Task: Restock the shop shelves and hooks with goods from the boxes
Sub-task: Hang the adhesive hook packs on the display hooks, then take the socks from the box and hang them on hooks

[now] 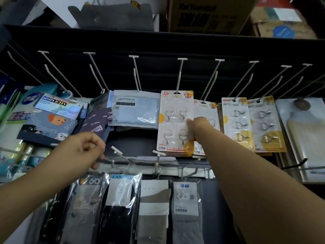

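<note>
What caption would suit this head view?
Right hand touches a hanging four-hook pack while the left hand hovers, curled, over sock packs.

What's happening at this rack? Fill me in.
A person is restocking a shop display. The right hand reaches up to the hook packs hanging on a peg, its fingers touching the front pack's right edge. The left hand sits lower, fingers curled at a lower peg above the sock packs.

Hook packs along the upper pegs — socks hanging below

The underwear pack (135,110) hangs left of the four-hook card (175,120); three more hook cards (235,120) hang right of it — boxes (209,14) sit, seemingly, on the shelf above; sock packs (153,208) hang underneath.
</note>
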`<action>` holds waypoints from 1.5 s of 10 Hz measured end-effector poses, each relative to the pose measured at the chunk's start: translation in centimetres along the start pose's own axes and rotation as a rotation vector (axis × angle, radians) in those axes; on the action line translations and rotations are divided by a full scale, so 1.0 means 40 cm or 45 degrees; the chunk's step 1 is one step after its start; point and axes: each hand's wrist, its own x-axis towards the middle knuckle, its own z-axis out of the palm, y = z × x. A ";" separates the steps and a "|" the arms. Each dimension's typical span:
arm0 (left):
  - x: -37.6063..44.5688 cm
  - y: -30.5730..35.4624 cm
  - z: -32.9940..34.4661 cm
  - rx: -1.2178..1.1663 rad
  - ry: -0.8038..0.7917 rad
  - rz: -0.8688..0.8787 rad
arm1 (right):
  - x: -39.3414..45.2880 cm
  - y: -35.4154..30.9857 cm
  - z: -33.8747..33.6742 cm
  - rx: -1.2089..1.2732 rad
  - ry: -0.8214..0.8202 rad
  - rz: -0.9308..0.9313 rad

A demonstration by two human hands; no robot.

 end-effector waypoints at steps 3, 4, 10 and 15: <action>-0.008 -0.033 0.008 0.005 0.002 -0.032 | 0.016 0.028 0.010 0.100 0.184 -0.012; -0.022 -0.031 0.019 0.060 0.010 -0.025 | -0.019 0.030 -0.012 0.201 0.249 -0.137; -0.527 -0.131 0.011 -0.079 0.049 -0.102 | -0.778 0.497 -0.025 0.804 -0.108 -0.468; -1.494 -0.189 -0.115 0.240 0.302 -1.217 | -1.536 0.843 0.188 0.691 -1.248 0.568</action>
